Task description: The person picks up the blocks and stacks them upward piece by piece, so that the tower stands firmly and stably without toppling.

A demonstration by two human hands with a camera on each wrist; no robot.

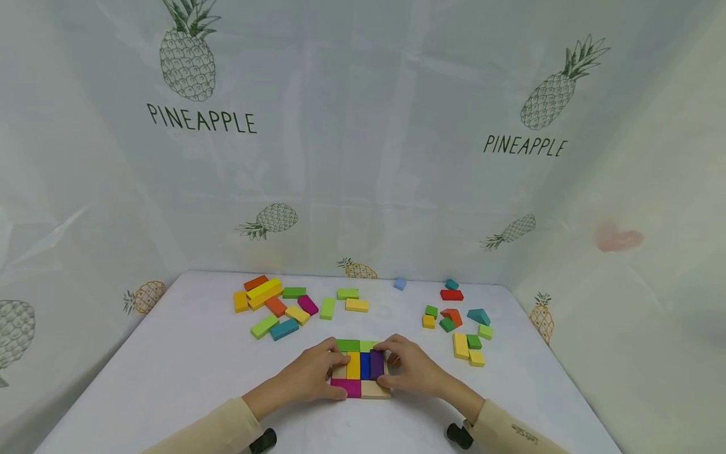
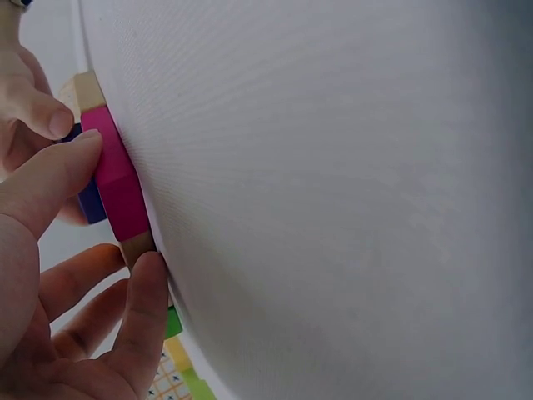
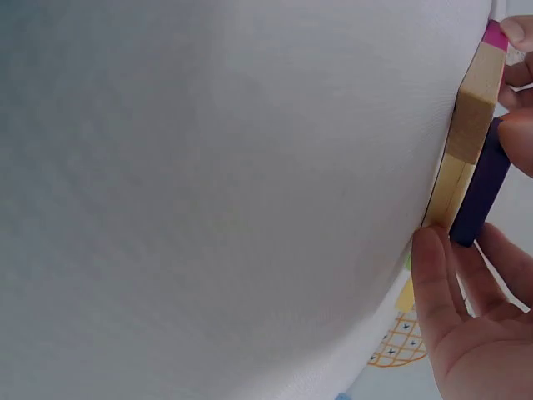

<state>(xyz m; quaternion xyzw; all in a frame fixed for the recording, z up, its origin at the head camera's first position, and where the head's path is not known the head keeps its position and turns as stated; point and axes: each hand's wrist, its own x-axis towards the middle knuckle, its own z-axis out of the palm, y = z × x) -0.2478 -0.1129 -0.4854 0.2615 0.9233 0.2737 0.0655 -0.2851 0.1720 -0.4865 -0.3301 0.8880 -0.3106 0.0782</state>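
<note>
In the head view a flat rectangle of coloured wooden blocks lies between both hands. It includes a magenta block [image 1: 347, 387], a bare wood block [image 1: 375, 390], a yellow block [image 1: 353, 366], a blue block [image 1: 365, 366] and a green block [image 1: 348, 345]. My left hand [image 1: 311, 372] holds the left side of this rectangle, its thumb against the magenta block and its other fingers along the left edge. My right hand [image 1: 416, 369] pinches a purple block [image 1: 377, 365] between thumb and fingers. In the right wrist view that purple block [image 3: 481, 187] sits above the bottom layer.
Loose blocks lie behind to the left, among them a long yellow block [image 1: 264, 292] and a teal block [image 1: 284, 329]. More lie to the right, including a red block [image 1: 451, 294] and a yellow block [image 1: 461, 346]. A pineapple-printed curtain [image 1: 363, 157] hangs behind the table.
</note>
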